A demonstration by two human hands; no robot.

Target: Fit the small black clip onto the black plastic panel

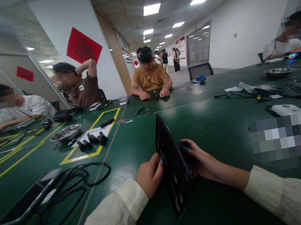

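A thin, flat black panel point(175, 170) stands nearly on edge in front of me, above the green table point(213, 124). Its long dark face has glossy streaks and is turned mostly sideways, so its kind does not show clearly. My left hand point(151, 172) grips the panel's left side, thumb against its face. On the other side, my right hand point(202, 161) is closed with thumb and fingers round a small dark part close to the panel's right edge. Whether that part belongs to the panel or is separate, I cannot tell. The fingers behind the panel are partly hidden.
To my left lie a phone-like device point(30, 197) and coiled black cables point(82, 175). Beyond them are several black cylindrical fittings point(92, 139) and a metal bowl point(66, 133). Cables and a white device point(286, 109) lie at right. A person point(150, 77) sits opposite; others sit around.
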